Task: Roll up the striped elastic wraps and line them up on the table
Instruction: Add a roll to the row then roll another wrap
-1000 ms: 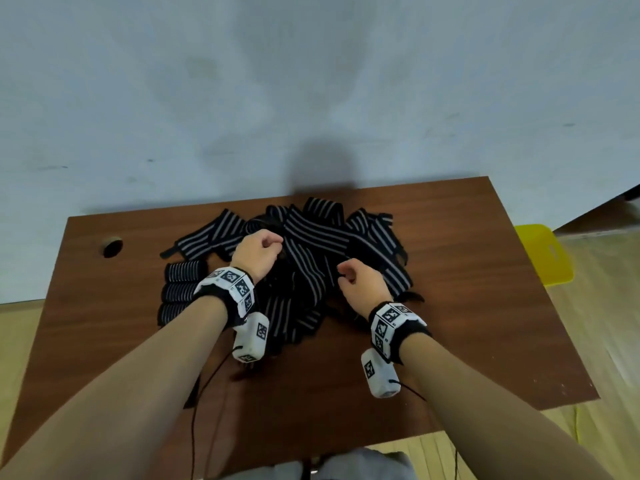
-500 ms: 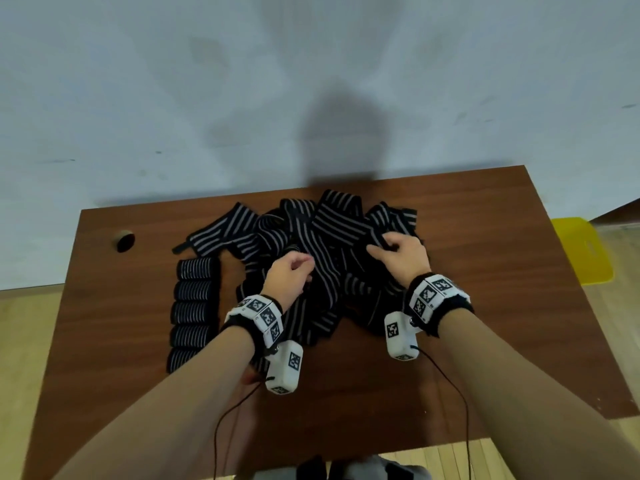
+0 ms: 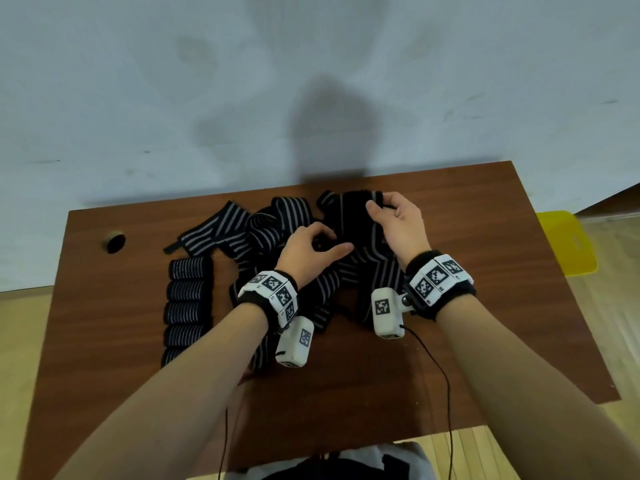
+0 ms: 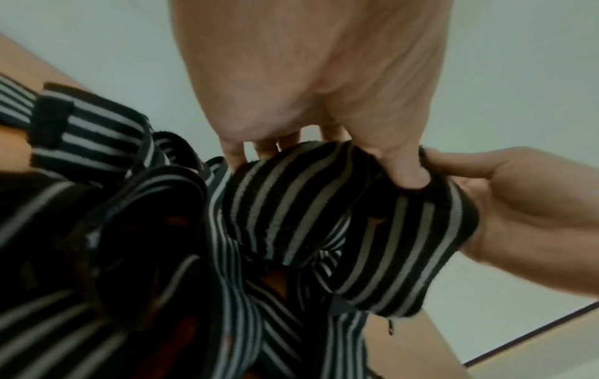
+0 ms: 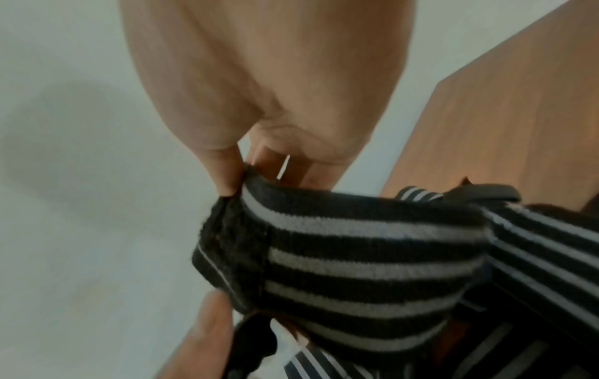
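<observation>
A tangled pile of black-and-white striped elastic wraps (image 3: 277, 230) lies at the middle of the brown table (image 3: 502, 306). Several rolled wraps (image 3: 188, 296) stand in a column at the left. My right hand (image 3: 375, 206) pinches the dark end of one striped wrap (image 5: 356, 256) between thumb and fingers and holds it raised over the pile's far side. My left hand (image 3: 332, 242) grips the same wrap (image 4: 291, 212) a little lower, thumb pressed into its fold. The rest of that wrap trails into the pile.
A round cable hole (image 3: 114, 241) is at the table's far left. A yellow object (image 3: 568, 244) sits on the floor past the right edge. A pale wall runs behind the table. Thin black cables (image 3: 446, 393) hang from the wrist cameras over the near edge.
My right hand has moved away from me and lifted a wrap's end off the pile. My left hand has shifted right and taken hold of the same wrap. The rolled column is unchanged.
</observation>
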`<action>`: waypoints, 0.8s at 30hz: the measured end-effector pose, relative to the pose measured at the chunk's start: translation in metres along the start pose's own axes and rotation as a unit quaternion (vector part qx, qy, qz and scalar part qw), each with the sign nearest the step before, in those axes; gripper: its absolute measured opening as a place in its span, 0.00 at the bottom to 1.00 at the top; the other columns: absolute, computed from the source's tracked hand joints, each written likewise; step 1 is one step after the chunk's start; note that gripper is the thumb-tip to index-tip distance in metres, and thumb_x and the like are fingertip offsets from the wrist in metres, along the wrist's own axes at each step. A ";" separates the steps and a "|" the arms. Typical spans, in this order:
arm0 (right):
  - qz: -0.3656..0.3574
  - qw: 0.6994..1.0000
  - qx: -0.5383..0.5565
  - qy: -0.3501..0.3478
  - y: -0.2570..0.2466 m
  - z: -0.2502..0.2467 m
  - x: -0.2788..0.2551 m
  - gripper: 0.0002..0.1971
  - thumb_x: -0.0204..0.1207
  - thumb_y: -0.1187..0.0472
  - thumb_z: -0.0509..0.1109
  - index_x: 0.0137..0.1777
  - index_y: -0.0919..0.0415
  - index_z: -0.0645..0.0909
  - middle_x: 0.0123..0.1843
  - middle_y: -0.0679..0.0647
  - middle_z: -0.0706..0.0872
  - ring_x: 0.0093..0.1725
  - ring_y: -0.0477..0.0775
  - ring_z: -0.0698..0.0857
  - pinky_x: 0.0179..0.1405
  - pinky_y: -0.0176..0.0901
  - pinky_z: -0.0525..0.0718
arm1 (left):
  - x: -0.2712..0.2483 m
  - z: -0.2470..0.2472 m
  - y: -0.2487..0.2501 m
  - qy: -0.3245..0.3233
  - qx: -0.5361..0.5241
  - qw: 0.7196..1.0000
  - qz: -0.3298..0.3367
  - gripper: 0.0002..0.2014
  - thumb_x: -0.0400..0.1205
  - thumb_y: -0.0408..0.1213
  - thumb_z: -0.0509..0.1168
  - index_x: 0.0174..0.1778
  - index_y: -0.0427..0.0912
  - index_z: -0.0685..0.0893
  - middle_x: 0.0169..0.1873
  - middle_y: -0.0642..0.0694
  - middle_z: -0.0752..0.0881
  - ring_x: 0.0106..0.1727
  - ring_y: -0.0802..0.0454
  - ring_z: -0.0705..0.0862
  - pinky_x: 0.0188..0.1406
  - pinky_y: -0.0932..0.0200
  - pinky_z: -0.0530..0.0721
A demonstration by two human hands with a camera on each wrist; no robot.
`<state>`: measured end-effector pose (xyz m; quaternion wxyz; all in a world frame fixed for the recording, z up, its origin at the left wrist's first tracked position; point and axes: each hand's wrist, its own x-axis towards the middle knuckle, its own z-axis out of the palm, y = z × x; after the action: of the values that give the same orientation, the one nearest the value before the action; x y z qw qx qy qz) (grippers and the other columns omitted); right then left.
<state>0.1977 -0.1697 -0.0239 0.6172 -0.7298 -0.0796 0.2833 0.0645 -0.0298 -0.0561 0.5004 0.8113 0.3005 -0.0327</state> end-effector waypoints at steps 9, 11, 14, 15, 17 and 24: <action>0.046 0.971 0.219 0.087 -0.036 -0.036 0.013 0.03 0.88 0.62 0.68 0.53 0.59 0.81 0.40 0.54 0.91 0.35 0.52 0.91 0.31 0.44 0.88 | -0.007 -0.020 -0.030 0.000 0.037 0.997 -0.072 0.43 0.74 0.72 0.69 0.82 0.55 0.73 0.84 0.49 0.62 0.87 0.47 0.55 0.84 0.44 0.62; 0.065 0.972 0.222 0.032 -0.041 -0.022 0.007 0.06 0.89 0.62 0.67 0.58 0.64 0.82 0.41 0.56 0.92 0.36 0.54 0.91 0.35 0.49 0.90 | -0.007 -0.007 -0.008 -0.006 -0.003 1.000 0.021 0.46 0.71 0.73 0.70 0.84 0.56 0.71 0.86 0.54 0.62 0.88 0.54 0.56 0.85 0.48 0.61; 0.088 0.964 0.246 -0.044 -0.051 0.000 -0.005 0.14 0.90 0.64 0.64 0.70 0.72 0.78 0.58 0.68 0.91 0.55 0.64 0.92 0.54 0.61 0.93 | -0.004 0.016 0.018 0.003 -0.067 0.995 0.075 0.44 0.70 0.68 0.76 0.80 0.54 0.75 0.79 0.55 0.75 0.82 0.59 0.71 0.81 0.56 0.68; 0.086 0.964 0.244 -0.064 -0.053 0.004 -0.007 0.17 0.90 0.63 0.64 0.72 0.73 0.77 0.64 0.71 0.88 0.61 0.67 0.91 0.60 0.63 0.91 | -0.003 0.021 0.024 0.029 -0.118 0.990 0.067 0.37 0.72 0.61 0.78 0.75 0.51 0.80 0.72 0.55 0.83 0.75 0.60 0.78 0.77 0.57 0.74; 0.068 0.966 0.236 -0.083 -0.052 0.008 -0.005 0.20 0.90 0.58 0.64 0.74 0.73 0.77 0.69 0.72 0.86 0.67 0.68 0.87 0.69 0.65 0.85 | -0.003 0.023 0.031 0.074 -0.240 0.967 0.045 0.17 0.79 0.43 0.79 0.62 0.45 0.87 0.56 0.55 0.92 0.62 0.60 0.88 0.68 0.52 0.84; -0.021 0.980 -0.080 -0.182 -0.021 0.009 -0.009 0.18 0.82 0.57 0.77 0.69 0.59 0.83 0.63 0.48 0.90 0.60 0.34 0.88 0.64 0.33 0.81 | -0.001 -0.014 0.044 0.149 -0.480 0.862 -0.068 0.23 0.89 0.50 0.65 0.64 0.31 0.83 0.54 0.37 0.92 0.56 0.40 0.92 0.54 0.45 0.92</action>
<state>0.1904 -0.1617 -0.0021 0.5378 -0.7109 -0.2289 0.3910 0.0829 -0.0329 -0.0136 0.7738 0.4437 0.4042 0.2025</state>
